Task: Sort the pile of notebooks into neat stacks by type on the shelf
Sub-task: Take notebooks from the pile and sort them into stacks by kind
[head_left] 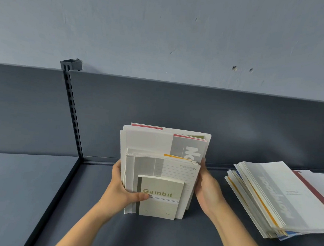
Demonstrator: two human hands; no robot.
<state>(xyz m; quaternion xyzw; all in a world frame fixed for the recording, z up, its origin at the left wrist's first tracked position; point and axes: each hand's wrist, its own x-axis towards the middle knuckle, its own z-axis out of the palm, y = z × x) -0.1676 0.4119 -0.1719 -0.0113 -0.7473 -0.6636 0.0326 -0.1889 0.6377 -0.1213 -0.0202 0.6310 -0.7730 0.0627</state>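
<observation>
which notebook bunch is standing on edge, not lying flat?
The bunch held between the left hand and right hand, small Gambit notebook in front. The pile to its right lies flat.

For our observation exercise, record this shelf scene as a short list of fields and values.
setting: dark shelf with slotted upright
held bundle: mixed notebooks standing upright on edge
front item: small Gambit notebook
left hand: grip on bundle's left side, thumb on Gambit cover
right hand: pressed against bundle's right side
other pile: loose stack lying flat to the right, edges uneven
sorting: not yet done
</observation>
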